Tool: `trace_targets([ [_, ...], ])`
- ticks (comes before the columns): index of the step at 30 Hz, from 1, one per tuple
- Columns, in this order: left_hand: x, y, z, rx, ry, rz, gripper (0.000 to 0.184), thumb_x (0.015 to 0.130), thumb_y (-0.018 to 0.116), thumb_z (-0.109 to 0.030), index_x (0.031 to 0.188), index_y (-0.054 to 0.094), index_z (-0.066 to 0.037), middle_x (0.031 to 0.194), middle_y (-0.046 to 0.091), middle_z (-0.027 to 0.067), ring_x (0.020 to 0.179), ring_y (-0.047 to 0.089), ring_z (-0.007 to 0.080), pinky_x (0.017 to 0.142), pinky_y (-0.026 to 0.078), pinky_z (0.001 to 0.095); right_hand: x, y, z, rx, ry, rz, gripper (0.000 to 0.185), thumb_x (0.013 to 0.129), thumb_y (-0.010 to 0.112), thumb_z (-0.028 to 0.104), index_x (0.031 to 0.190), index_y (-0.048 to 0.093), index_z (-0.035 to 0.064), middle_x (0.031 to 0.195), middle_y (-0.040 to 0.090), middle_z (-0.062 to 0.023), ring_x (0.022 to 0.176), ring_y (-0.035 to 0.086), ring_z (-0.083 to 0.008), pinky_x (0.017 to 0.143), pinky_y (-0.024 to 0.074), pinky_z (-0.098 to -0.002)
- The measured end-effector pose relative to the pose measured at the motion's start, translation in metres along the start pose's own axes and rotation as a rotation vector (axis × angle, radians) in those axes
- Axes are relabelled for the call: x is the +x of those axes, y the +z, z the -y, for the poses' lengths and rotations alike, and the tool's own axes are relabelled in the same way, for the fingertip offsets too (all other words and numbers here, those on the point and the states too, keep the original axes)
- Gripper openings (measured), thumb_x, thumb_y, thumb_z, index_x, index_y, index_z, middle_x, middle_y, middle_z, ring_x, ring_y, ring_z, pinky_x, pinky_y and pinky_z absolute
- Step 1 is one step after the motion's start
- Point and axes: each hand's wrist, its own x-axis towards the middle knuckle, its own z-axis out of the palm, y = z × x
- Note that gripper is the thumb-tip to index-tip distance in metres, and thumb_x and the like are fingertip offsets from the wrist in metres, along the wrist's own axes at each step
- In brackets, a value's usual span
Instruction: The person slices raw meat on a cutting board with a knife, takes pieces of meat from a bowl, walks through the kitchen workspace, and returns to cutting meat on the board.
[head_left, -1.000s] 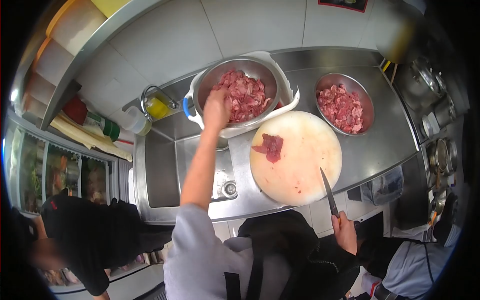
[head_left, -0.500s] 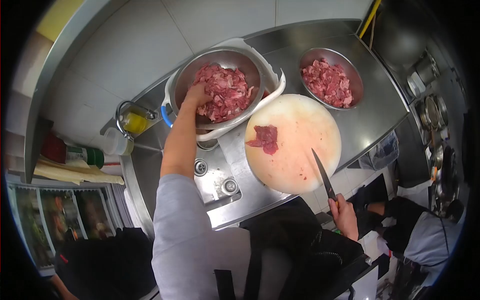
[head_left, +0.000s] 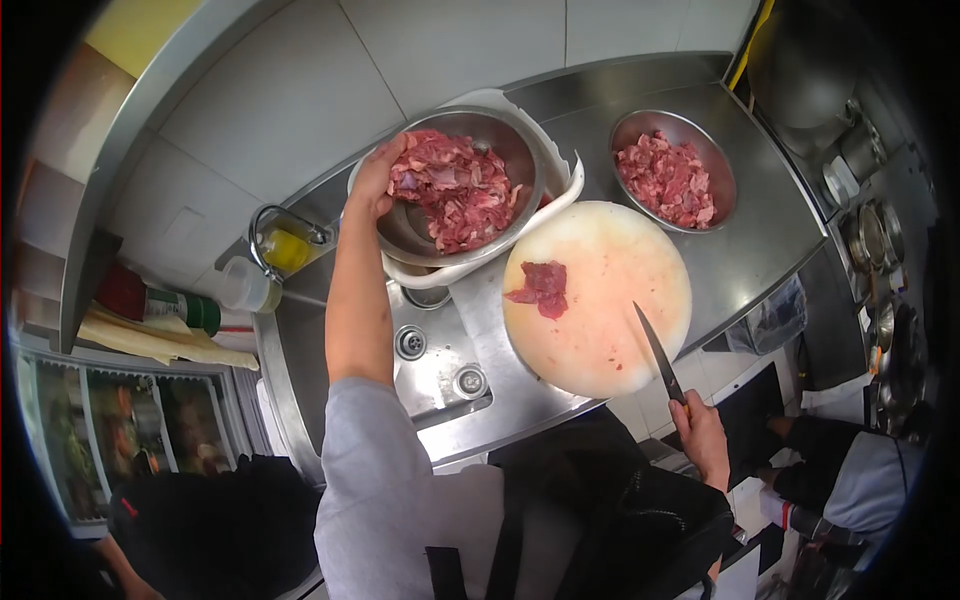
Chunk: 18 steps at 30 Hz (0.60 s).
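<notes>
At the left side of a large steel bowl [head_left: 527, 170], my left hand [head_left: 372, 184] is closed around a clump of raw meat [head_left: 425, 165], raised against the inner wall. More cut meat [head_left: 475, 215] lies below it in the same bowl. My right hand [head_left: 704, 438] grips a kitchen knife [head_left: 656, 348] by its handle, the blade reaching over the right part of a round cutting board [head_left: 615, 255]. A dark red slab of meat [head_left: 545, 289] lies on the board's left side, apart from the blade.
Behind the board stands a smaller steel bowl [head_left: 725, 165] of cut meat. The large bowl rests in a white plastic tub [head_left: 568, 185]. A sink [head_left: 430, 345] and tap [head_left: 262, 240] are to the left. Another person [head_left: 865, 480] is at the lower right.
My left hand has moved up and left along the bowl, lifting and pushing a clump of meat with it. The view has shifted slightly; the knife still points over the board.
</notes>
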Motion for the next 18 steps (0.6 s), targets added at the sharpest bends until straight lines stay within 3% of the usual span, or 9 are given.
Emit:
trace_targets([
  [3,0.061,-0.070,0.060,0.068,-0.183,-0.004,0.036,0.111,0.065,-0.037,0.129,0.073,-0.007,0.111,0.077,0.0043,0.098,0.075,0.0180,0.085,0.064,0.0378,0.001,-0.007,0.002,0.044,-0.008,0.026,0.032,0.106,0.068,0.033,0.102,0.055,0.0044,0.085,0.070,-0.0280,0.089,0.067,-0.0542,0.073,0.0512,-0.0595],
  [6,0.026,-0.029,0.072,0.468,-0.264,-0.244,0.031,0.107,0.070,-0.031,0.130,0.075,-0.011,0.109,0.078,0.0031,0.096,0.076,0.0211,0.083,0.064,0.0447,0.001,-0.007,-0.010,0.023,0.028,0.033,0.032,0.106,0.068,0.034,0.104,0.056,0.0047,0.087,0.070,-0.0285,0.090,0.068,-0.0546,0.074,0.0517,-0.0592],
  [7,0.036,-0.042,0.084,0.465,-0.261,-0.245,0.031,0.107,0.070,-0.031,0.130,0.075,-0.011,0.109,0.078,0.0031,0.096,0.076,0.0211,0.083,0.064,0.0447,0.003,-0.008,-0.010,0.021,0.025,0.031,0.032,0.106,0.068,0.034,0.104,0.056,0.0047,0.087,0.070,-0.0285,0.090,0.068,-0.0546,0.074,0.0517,-0.0592],
  [9,0.043,-0.069,0.110,0.978,0.066,-0.278,0.034,0.096,0.078,-0.021,0.123,0.074,-0.001,0.106,0.078,0.0176,0.095,0.076,0.0305,0.092,0.060,0.0450,0.007,-0.009,-0.012,0.055,0.005,-0.001,0.027,0.105,0.069,0.027,0.113,0.058,0.0044,0.094,0.071,-0.0294,0.094,0.068,-0.0547,0.078,0.0527,-0.0584],
  [10,0.024,-0.057,0.101,0.970,0.064,-0.296,0.034,0.096,0.078,-0.021,0.123,0.074,-0.001,0.106,0.078,0.0176,0.095,0.076,0.0305,0.092,0.060,0.0450,0.015,-0.009,-0.014,0.047,-0.010,0.004,0.027,0.105,0.069,0.027,0.113,0.058,0.0044,0.094,0.071,-0.0294,0.094,0.068,-0.0547,0.078,0.0527,-0.0584],
  [12,-0.030,-0.018,0.071,1.123,0.346,-0.399,0.037,0.090,0.079,-0.016,0.124,0.074,-0.001,0.110,0.076,0.0181,0.094,0.074,0.0354,0.093,0.059,0.0471,0.038,-0.005,-0.017,0.195,-0.206,-0.037,0.030,0.101,0.068,0.017,0.125,0.058,0.0018,0.104,0.071,-0.0300,0.101,0.068,-0.0537,0.085,0.0533,-0.0570],
  [13,-0.043,-0.019,0.070,1.121,0.425,-0.438,0.034,0.092,0.076,-0.010,0.125,0.074,-0.002,0.113,0.076,0.0148,0.096,0.074,0.0298,0.090,0.059,0.0429,0.051,-0.005,-0.013,0.237,-0.249,-0.013,0.037,0.098,0.066,0.010,0.133,0.058,0.0005,0.113,0.069,-0.0307,0.109,0.066,-0.0520,0.093,0.0526,-0.0548],
  [16,-0.102,-0.016,0.065,0.821,0.538,-0.520,0.030,0.094,0.074,-0.006,0.123,0.075,-0.003,0.106,0.074,0.0121,0.094,0.072,0.0232,0.087,0.059,0.0372,0.102,0.006,-0.008,0.132,-0.440,-0.070,0.041,0.097,0.065,0.007,0.136,0.057,0.0011,0.119,0.066,-0.0307,0.114,0.063,-0.0518,0.098,0.0516,-0.0528],
  [18,-0.157,-0.005,0.059,0.795,0.665,-0.593,0.023,0.096,0.072,-0.001,0.118,0.076,-0.003,0.100,0.072,0.0089,0.088,0.069,0.0177,0.083,0.058,0.0324,0.129,0.008,0.003,0.125,-0.478,0.010,0.043,0.098,0.063,0.007,0.140,0.055,0.0011,0.124,0.061,-0.0314,0.118,0.060,-0.0529,0.101,0.0503,-0.0532],
])
